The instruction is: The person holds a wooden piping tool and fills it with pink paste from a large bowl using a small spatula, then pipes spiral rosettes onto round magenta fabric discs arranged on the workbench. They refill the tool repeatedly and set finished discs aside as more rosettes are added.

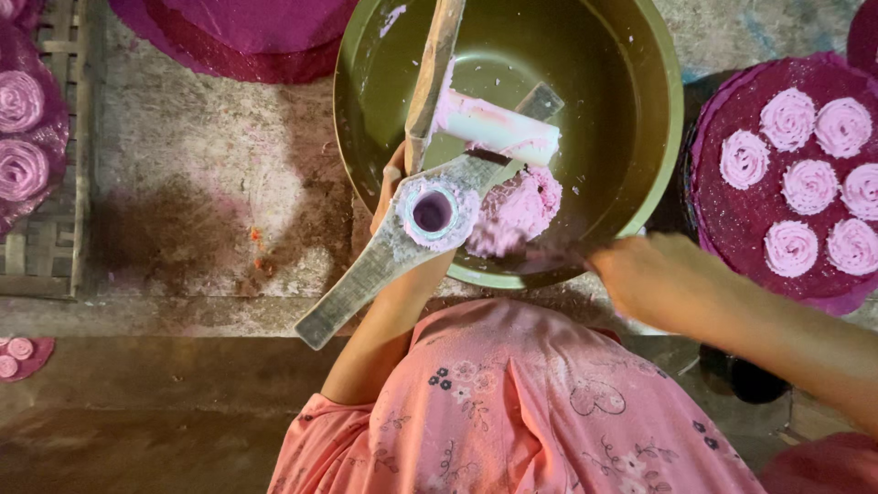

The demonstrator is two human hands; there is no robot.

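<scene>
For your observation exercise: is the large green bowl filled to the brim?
No, the large green bowl holds only one pink dough lump; its inside is mostly bare.

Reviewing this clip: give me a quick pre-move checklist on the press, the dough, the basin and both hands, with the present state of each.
1. Press lies across the green basin rim: ok.
2. Pink dough hangs under the press, inside the basin: ok.
3. Left hand on the press, mostly hidden; grip: cannot tell.
4. Right hand at the basin rim, blurred; whether it holds anything: cannot tell.
5. Mat at the right has bare space beside the pink coils: ok.
</scene>
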